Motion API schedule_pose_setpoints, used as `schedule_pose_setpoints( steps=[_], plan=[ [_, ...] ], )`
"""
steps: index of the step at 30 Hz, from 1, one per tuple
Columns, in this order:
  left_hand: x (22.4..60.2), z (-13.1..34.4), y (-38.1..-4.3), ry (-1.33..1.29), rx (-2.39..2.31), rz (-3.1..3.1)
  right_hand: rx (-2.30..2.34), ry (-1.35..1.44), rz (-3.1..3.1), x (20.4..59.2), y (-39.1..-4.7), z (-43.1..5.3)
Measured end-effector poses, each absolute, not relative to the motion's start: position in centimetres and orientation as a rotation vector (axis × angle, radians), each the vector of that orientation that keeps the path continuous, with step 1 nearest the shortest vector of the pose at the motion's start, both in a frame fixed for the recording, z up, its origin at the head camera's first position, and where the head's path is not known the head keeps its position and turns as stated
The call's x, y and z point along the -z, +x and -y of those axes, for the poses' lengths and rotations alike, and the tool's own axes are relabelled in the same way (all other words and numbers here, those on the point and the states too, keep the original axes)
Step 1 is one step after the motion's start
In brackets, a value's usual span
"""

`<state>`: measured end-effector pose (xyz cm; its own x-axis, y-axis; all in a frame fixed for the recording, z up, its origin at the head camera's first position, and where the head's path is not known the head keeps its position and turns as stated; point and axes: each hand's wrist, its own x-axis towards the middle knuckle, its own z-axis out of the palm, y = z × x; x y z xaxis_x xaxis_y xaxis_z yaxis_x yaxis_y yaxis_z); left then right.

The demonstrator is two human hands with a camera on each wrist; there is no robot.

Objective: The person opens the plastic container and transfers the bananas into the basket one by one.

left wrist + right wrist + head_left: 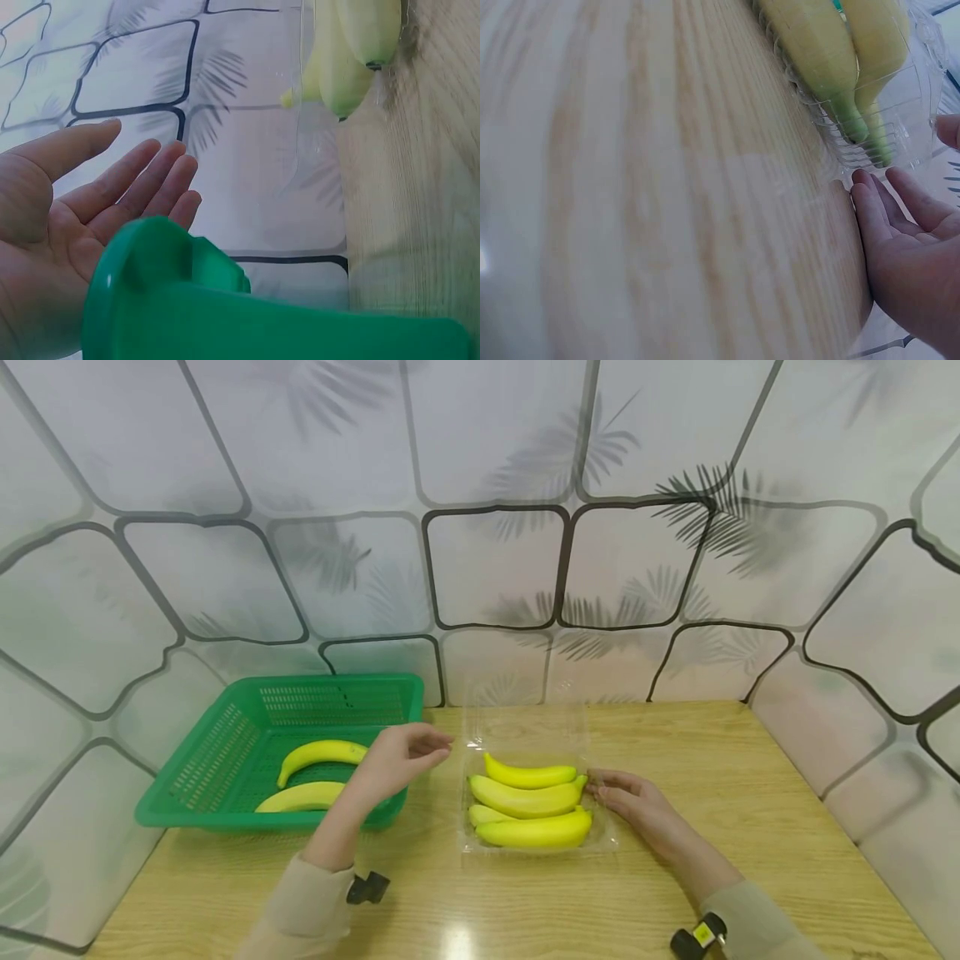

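A clear plastic clamshell box [603,843] lies with its lid [525,722] raised at the back. Several yellow bananas [534,831] fill it side by side, their ends toward the right wall. My right hand [637,806] is at that wall, fingertips right at the box's edge, as the right wrist view also shows. Over the right rim of a green basket [341,683] hangs my left hand [397,758], holding nothing. Its fingers are loosely extended in the left wrist view, beside the basket's rim [315,322]. Two bananas [318,753] lie in the basket, partly covered by my left arm.
Both the basket and the box stand on a wood-grain table [697,743]. A patterned wall covering [491,568] rises behind the table and along both sides. Black wrist devices [367,887] sit at my sleeves.
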<state>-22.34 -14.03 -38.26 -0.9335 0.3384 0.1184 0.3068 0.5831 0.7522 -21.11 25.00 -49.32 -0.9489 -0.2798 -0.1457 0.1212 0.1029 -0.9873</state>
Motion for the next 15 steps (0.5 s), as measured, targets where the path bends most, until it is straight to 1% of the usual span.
schedule_pose_setpoints(
  steps=[15],
  plan=[
    [39.0, 11.9, -22.5, 0.659, -1.291, -2.704, 1.938, -0.158, -2.069, 49.3, -21.1, -25.0]
  ],
)
